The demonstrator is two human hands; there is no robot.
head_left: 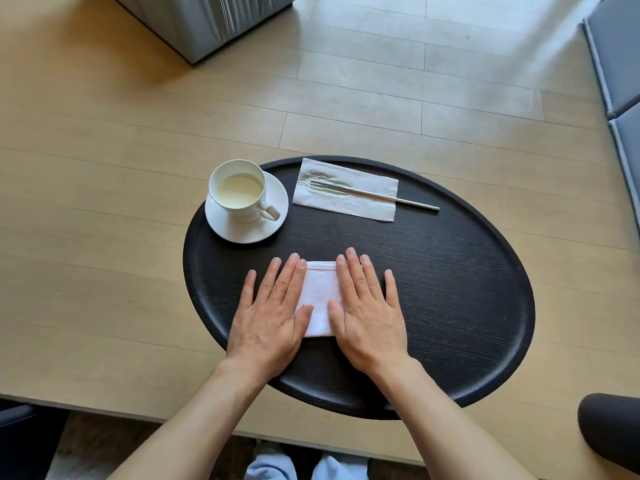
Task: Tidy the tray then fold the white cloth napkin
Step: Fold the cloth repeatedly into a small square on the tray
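Note:
A black oval tray point(450, 289) lies on a light wooden table. On its near middle sits the white cloth napkin point(320, 296), folded into a small rectangle. My left hand point(273, 317) presses flat on the napkin's left side, fingers spread. My right hand point(367, 313) lies flat on its right side, covering that edge. At the tray's far left a white cup point(239, 190) of pale liquid stands on a white saucer point(277, 216). At the far side a metal fork point(374, 194) rests on a paper napkin point(367, 209).
The wooden table point(104, 237) stretches left and beyond the tray. A grey upholstered block point(207, 22) stands at the far left, grey cushions point(620, 81) at the right. A dark rounded chair part point(609, 434) sits at the lower right.

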